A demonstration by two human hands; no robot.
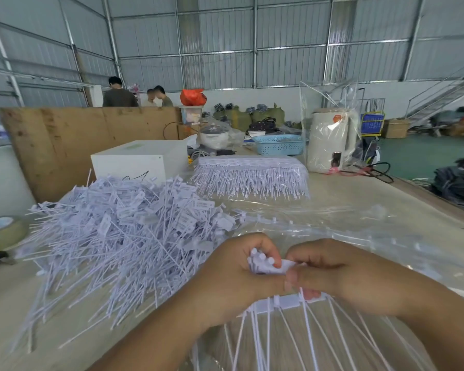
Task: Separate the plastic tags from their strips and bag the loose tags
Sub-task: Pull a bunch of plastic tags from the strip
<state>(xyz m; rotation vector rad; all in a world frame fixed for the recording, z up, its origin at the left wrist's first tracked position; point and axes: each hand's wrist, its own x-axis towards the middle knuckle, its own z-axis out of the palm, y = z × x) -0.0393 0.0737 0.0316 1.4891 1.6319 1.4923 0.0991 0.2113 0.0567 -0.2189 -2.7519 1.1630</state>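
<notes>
Right now, both of the person's hands are meeting just in front of the big heap of loose tags (118, 228) that is lying on the table (386, 210). The left hand (236, 274) is curling its fingers round a small bundle of white tag heads (263, 261), with the thumb pressing on top of them. The right hand (340, 274) is pinching the neighbouring end of the same bundle between thumb and fingers, so the two hands are touching across it. Below the hands, a strip of joined tags (281, 303) is hanging from the right hand's lower fingers, its thin tails fanning downward toward the viewer over clear plastic sheeting (332, 218).

Behind the heap, a white box (140, 159) is standing against a plywood board (78, 135). To the right of the heap and farther back, a neat stack of unseparated strips (252, 175) is lying in clear wrapping. Beyond that stack, a blue basket (279, 144) and a white kettle (330, 140) inside a clear bag are sitting near the table's far edge. To the left of the heap, a roll of tape (3, 231) is resting at the table's edge. Far behind the board, three people (137, 96) are standing.
</notes>
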